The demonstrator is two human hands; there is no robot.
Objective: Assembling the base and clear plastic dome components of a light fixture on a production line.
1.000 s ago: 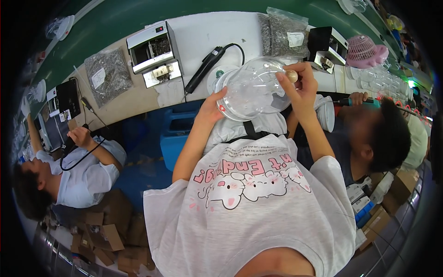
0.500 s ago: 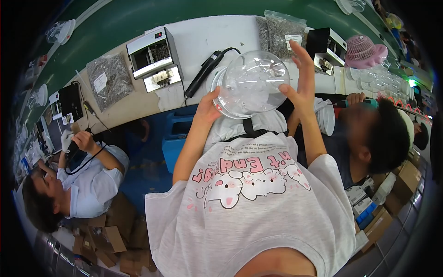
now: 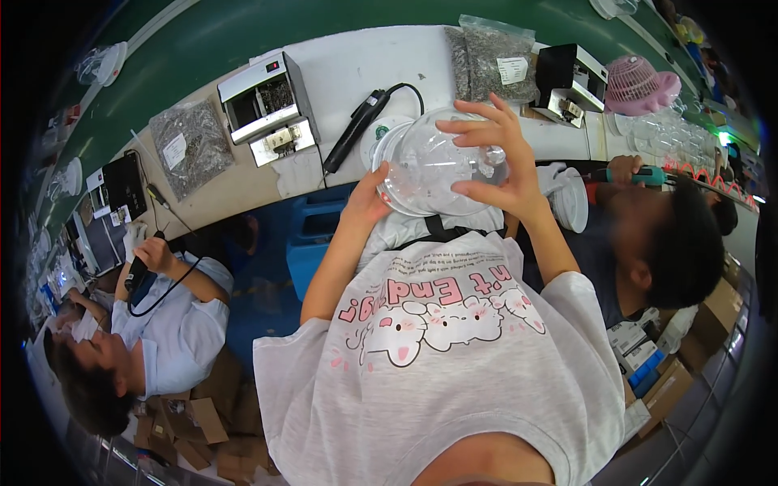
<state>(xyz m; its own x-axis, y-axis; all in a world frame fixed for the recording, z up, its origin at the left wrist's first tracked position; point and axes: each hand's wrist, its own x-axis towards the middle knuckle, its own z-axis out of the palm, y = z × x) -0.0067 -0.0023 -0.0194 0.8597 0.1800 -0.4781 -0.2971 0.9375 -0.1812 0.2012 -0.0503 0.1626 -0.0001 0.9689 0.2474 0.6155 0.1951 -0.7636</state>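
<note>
A clear plastic dome with a stepped rim lies tilted on its side over my lap, at the front edge of the bench. My left hand is closed on its rim at the left. On the other side my right hand curves round the rounded end, thumb below and fingers spread above. A small round feature shows through the plastic near the right palm. Just beyond the dome, a black electric screwdriver with a cord lies on the bench.
Behind the screwdriver's left stands a screw feeder; a second feeder is at the right. Bags of screws lie on the bench. A pink basket-like piece sits far right. Co-workers sit on both sides, near a blue bin.
My right hand has swung inward, its raised fingers coming down over the dome's end. The dome has turned slightly and moved a little lower. The left co-worker's hands have moved.
</note>
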